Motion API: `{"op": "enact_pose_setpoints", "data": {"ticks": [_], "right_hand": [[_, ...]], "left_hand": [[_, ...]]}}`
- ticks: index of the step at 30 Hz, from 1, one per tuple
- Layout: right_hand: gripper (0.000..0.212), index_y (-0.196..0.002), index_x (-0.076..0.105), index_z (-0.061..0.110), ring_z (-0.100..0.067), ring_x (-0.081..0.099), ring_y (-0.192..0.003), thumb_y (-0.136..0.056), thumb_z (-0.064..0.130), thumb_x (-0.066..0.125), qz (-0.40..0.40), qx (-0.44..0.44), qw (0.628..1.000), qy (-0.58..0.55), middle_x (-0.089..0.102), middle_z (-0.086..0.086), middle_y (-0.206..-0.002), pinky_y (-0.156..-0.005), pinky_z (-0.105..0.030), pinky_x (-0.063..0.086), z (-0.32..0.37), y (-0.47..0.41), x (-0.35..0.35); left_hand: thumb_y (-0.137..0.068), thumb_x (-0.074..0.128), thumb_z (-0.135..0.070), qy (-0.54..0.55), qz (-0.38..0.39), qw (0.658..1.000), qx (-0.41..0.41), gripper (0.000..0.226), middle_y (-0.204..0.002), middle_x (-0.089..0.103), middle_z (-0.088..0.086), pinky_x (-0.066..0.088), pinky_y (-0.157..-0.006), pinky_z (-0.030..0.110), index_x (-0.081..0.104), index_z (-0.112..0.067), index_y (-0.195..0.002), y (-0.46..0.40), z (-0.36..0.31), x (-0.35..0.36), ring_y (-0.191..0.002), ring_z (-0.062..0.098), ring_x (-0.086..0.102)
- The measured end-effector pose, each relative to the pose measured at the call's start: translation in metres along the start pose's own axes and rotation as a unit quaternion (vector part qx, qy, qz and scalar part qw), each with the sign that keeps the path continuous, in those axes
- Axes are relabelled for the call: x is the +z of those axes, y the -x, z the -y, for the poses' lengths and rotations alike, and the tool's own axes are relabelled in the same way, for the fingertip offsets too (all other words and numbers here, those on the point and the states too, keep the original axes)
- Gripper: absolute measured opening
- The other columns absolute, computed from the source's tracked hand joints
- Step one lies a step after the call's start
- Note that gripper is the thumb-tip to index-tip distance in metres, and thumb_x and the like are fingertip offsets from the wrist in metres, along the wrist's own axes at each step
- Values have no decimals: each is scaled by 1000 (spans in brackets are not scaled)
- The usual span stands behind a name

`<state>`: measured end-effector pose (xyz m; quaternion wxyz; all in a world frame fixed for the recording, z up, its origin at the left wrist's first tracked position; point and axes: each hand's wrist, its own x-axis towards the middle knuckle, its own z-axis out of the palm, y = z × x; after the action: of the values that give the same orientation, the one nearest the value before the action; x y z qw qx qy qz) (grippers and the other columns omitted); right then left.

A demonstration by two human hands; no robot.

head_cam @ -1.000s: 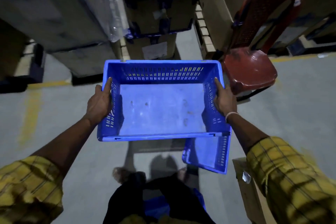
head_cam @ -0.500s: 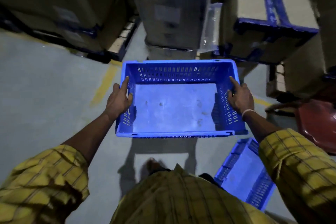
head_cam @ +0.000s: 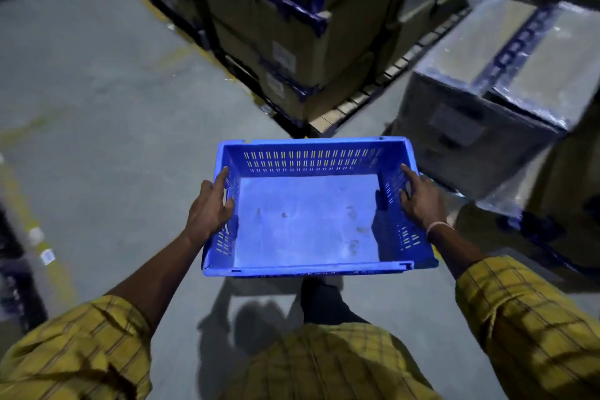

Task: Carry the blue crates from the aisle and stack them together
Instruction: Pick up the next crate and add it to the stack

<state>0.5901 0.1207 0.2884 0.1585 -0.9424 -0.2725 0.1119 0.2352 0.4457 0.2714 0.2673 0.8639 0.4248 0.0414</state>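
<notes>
Floor: grey concrete [head_cam: 107, 114], smooth and dull, with faint worn yellow marks across it and the person's shadow falling on it below the crate.
Yellow line: a painted floor stripe [head_cam: 19, 204] runs along the left edge, scuffed, with small pale labels stuck on it.
Light: dim, the far parts blurred.
Blue crate: a blue crate [head_cam: 311, 221] with slotted walls is held level in the air over the floor, in front of the person's body, its open top facing the camera; the inside holds nothing but a few smudges on its base.
Left hand: the left hand [head_cam: 209, 209] grasps the crate's left wall, thumb hooked over the rim to the inside, fingers [head_cam: 222, 177] laid along the rim.
Right hand: the right hand [head_cam: 420, 201] grasps the right wall the same way, fingers [head_cam: 409, 174] stretched along the rim; a pale band [head_cam: 438, 226] circles the wrist.
Sleeves: yellow checked shirt sleeves [head_cam: 532, 328] rolled above the forearms.
Stacked cartons: brown cardboard boxes [head_cam: 292, 42] bound with blue tape stand in a tall pile on a pallet [head_cam: 337, 114] just beyond the crate.
Wrapped box: a carton under clear plastic film [head_cam: 500, 84] sits to the right, near the crate's far right corner.
Left rack: a dark shape [head_cam: 16, 269] at the left edge, too blurred to tell.
</notes>
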Motion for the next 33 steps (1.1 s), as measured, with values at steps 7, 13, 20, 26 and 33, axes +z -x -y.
{"op": "enact_pose_setpoints", "data": {"ticks": [7,13,20,26,33], "right_hand": [[68,-153,37,28,-45,60,-99,-91,29,64,61,-108,992,-11,53,-25,-114,-87,-45,50,122,-148,29],[73,-153,36,27,-46,60,-95,-88,32,70,109,-222,969,-22,52,-24,-113,-83,-45,50,243,-243,45],[72,-154,35,28,-45,61,-96,-90,35,69,133,-330,934,20,56,-27,-114,-80,-42,49,403,-322,94],[74,-154,33,31,-37,57,-80,-90,37,69,153,-345,926,22,53,-25,-113,-77,-40,46,539,-378,165],[75,-153,37,29,-42,58,-83,-87,40,71,148,-366,919,12,49,-22,-105,-79,-44,52,701,-432,210]], "left_hand": [[-96,57,-31,0,-62,992,-112,77,-117,45,12,52,-76,44,14,-34,-160,-60,49,-48,-87,38,60],[-98,56,-33,6,-125,973,-196,77,-116,45,13,53,-74,47,13,-31,-162,-83,90,-91,-86,40,59],[-99,53,-40,21,-170,946,-274,78,-115,44,11,54,-74,47,7,-35,-162,-117,174,-126,-83,38,60],[-100,55,-36,46,-183,935,-300,81,-118,43,15,51,-75,45,5,-31,-163,-183,268,-179,-86,42,59],[-99,56,-36,43,-174,932,-316,84,-118,41,13,44,-68,37,2,-33,-163,-267,371,-279,-86,40,60]]}}
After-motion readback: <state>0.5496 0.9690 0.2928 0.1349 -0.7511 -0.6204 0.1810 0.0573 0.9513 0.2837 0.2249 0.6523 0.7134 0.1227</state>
